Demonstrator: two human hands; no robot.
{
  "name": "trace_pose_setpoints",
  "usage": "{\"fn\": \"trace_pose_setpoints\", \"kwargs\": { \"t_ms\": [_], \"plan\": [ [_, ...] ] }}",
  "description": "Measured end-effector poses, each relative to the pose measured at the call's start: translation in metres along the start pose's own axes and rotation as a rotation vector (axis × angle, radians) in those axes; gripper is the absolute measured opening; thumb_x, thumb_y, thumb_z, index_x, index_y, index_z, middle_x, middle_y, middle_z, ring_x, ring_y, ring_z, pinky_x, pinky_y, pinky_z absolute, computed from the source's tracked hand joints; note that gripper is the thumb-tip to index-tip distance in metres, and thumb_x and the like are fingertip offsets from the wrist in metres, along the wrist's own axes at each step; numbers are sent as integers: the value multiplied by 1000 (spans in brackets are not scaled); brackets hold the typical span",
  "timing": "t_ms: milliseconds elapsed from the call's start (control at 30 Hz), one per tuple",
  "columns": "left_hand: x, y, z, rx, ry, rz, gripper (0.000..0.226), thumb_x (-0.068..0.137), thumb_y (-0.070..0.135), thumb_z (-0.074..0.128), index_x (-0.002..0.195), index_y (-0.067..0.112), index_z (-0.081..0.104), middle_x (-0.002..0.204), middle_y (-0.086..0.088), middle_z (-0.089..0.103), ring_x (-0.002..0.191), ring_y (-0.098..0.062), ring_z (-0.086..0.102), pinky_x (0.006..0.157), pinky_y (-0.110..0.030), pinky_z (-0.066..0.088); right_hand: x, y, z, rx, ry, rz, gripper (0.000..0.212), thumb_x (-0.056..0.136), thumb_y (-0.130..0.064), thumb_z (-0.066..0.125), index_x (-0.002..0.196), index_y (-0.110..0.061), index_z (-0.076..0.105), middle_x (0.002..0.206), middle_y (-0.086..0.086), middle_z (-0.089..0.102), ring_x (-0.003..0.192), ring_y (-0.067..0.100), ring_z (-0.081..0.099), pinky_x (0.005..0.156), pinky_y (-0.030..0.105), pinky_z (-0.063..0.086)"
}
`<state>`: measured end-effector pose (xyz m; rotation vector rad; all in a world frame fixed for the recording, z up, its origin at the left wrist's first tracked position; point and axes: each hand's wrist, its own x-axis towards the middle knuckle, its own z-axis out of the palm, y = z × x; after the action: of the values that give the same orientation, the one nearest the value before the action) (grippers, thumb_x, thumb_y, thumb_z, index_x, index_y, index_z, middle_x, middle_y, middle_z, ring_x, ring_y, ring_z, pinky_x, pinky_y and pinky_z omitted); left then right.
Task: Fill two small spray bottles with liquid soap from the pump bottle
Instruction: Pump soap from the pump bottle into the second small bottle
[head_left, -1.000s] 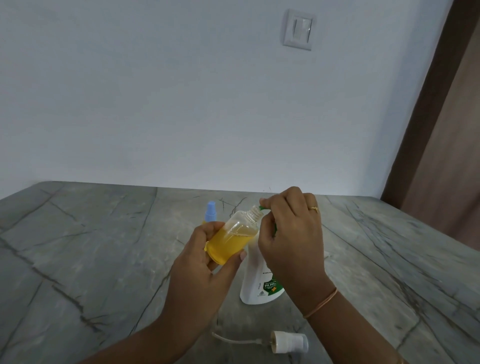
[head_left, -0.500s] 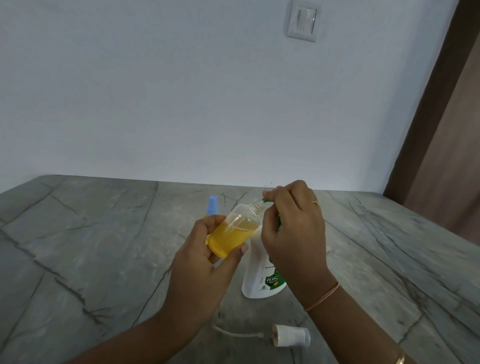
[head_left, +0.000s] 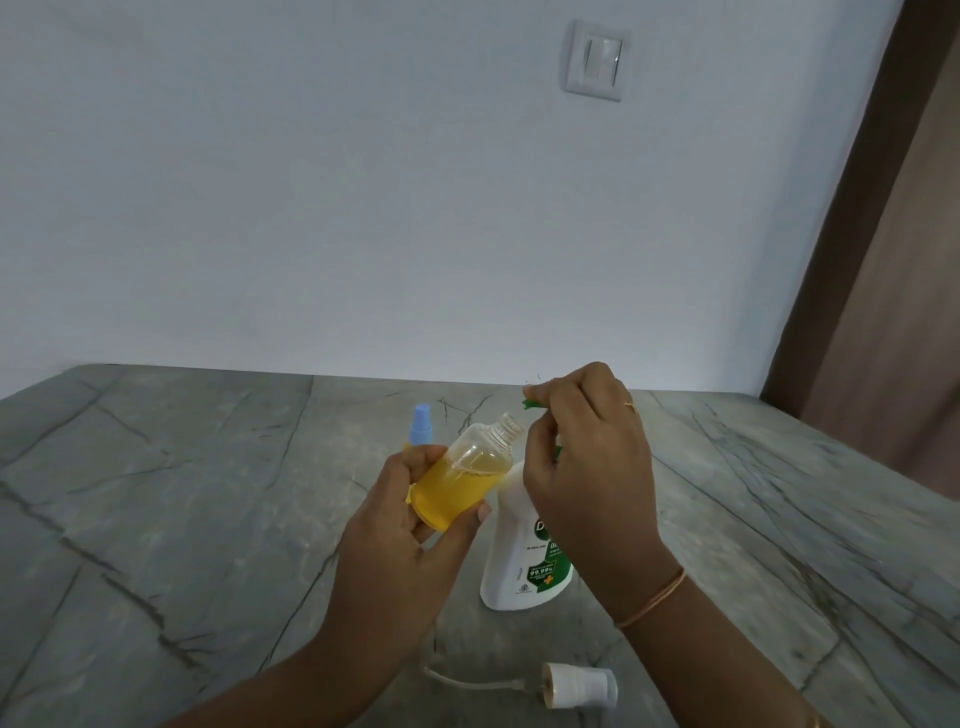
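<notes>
Gripping the part-filled spray bottle (head_left: 462, 483), the left hand (head_left: 395, 540) should next bring its neck under the green nozzle (head_left: 531, 404) that right hand (head_left: 592, 467) fingers clasp.

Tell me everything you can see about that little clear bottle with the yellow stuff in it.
The small bottle is clear and plastic-looking, with a round body and a threaded neck, uncapped. Yellow liquid fills more than half of it. The left hand grips its lower body, holding it above the table, tilted with the mouth up and to the right.
</notes>
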<state>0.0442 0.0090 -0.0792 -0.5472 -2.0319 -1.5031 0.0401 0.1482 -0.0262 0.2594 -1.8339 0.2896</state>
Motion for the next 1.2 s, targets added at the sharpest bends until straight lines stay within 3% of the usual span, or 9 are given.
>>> {"fn": "trace_pose_setpoints", "kwargs": {
  "t_ms": [100, 467, 767, 933, 1200],
  "plan": [
    [0, 2, 0, 20, 3, 3, 35, 64, 44, 63, 92, 45, 42, 92, 33, 50, 79, 3, 59, 66, 2, 42, -1, 2, 0, 0, 16, 15, 17, 73, 0, 53, 83, -3, 67, 79, 10, 58, 70, 23, 57, 60, 34, 50],
    [-1, 3, 0, 5, 11, 1, 36, 63, 45, 64, 93, 43, 45, 93, 28, 56, 79, -7, 64, 66, -3, 46, -13, -4, 7, 16, 47, 9, 23, 78, -4, 43, 81, -3, 66, 79, 10, 56, 72, 24, 57, 62, 36, 49],
    [-1, 1, 0, -10, 6, 21, 35, 63, 45, 64, 92, 44, 45, 88, 28, 56, 92, 15, 54, 63, 0, 43, 0, 2, 0, 18, 16, 41, 23, 76, -7, 43, 82, -4, 66, 80, 9, 57, 72, 22, 56, 62, 33, 48],
    [-1, 2, 0, 15, -1, 4, 36, 63, 47, 63, 93, 45, 43, 92, 31, 53, 80, -2, 62, 65, 0, 44, -3, -1, 3, 18, 34, 27, 23, 77, -6, 43, 82, -3, 65, 79, 10, 56, 72, 23, 56, 61, 34, 48],
    [-1, 2, 0, 16, 7, 6, 37, 63, 47, 64, 94, 44, 44, 93, 28, 56, 79, -7, 63, 65, -4, 46, -14, -2, 6, -29, 48, 7, 25, 79, -6, 41, 82, -2, 66, 78, 11, 56, 70, 24, 55, 63, 32, 43]
  ]
}}
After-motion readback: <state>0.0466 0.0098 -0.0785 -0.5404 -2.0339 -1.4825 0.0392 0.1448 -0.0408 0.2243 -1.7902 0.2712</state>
